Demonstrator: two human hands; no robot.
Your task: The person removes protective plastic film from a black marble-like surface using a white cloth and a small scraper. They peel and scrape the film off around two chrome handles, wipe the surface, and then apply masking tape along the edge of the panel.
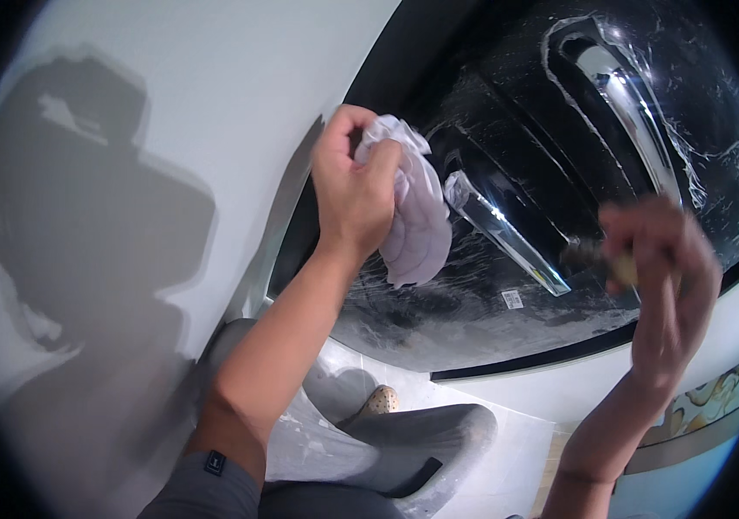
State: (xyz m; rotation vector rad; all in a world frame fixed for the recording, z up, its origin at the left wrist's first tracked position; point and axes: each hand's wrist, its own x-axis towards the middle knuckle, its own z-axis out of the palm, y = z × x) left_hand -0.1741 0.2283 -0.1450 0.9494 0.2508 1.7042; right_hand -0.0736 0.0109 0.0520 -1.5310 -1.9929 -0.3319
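Observation:
My left hand (356, 181) grips a crumpled pale cloth (415, 227), which hangs over the left part of a glossy black panel (538, 104). My right hand (668, 259), blurred, is closed around a small tool with a yellowish handle (624, 267) and a dark end that lies near the panel; its exact kind cannot be told. Between the hands, a short chrome bar (512, 237) slants across the panel. A longer chrome piece (629, 110) is above my right hand. Whitish smears and streaks mark the black surface around both chrome parts.
A pale wall (246, 65) with a shadow on it rises at the left. A small printed label (512, 299) is stuck low on the panel. Below are my grey trousers (434, 441), a patterned shoe (382, 399) and light floor tiles (512, 428). A patterned strip (713, 396) lies at the right.

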